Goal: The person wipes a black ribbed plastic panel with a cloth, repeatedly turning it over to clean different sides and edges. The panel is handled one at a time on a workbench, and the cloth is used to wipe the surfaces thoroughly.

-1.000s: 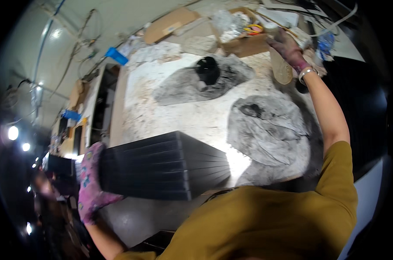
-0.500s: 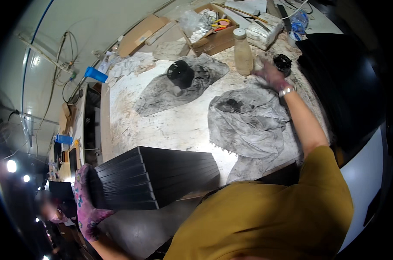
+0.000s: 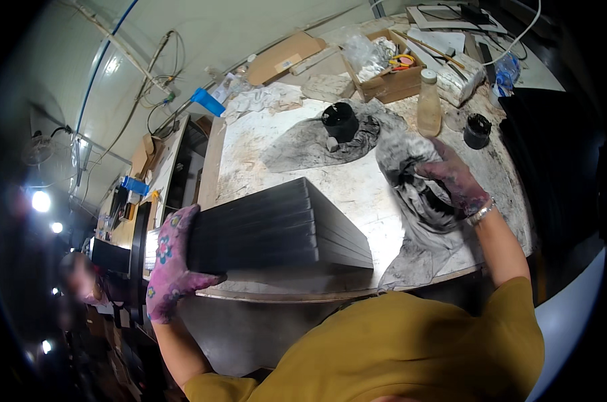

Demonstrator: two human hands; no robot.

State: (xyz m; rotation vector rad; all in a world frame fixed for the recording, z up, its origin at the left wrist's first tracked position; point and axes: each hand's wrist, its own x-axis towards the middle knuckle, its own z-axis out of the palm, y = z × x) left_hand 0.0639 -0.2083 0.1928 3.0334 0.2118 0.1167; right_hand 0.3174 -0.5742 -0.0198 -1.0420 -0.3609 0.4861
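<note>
My left hand (image 3: 171, 264), in a pink flowered glove, grips the left end of a stack of long black boards (image 3: 263, 231). The stack is tilted over the table's front edge, with its long edges toward me. A grey, black-stained rag (image 3: 427, 234) is bunched up in my right hand (image 3: 456, 179), whose glove is darkly smeared. Part of the rag trails down toward the table's front edge. Beyond that hand stand a clear bottle (image 3: 429, 110) with a pale cap and a small black-coated jar (image 3: 478, 132).
A black pot (image 3: 340, 122) sits on a second stained cloth (image 3: 287, 151) on the white table (image 3: 243, 171). Behind are a cardboard box (image 3: 390, 86) of odds and ends and a pale block (image 3: 327, 87). Black sheets (image 3: 551, 161) are piled at right. Another person (image 3: 82, 278) is at far left.
My right hand has come back from beside the jar and taken up the rag, which was lying spread out. The stack of boards has risen and turned. The view has shifted.
</note>
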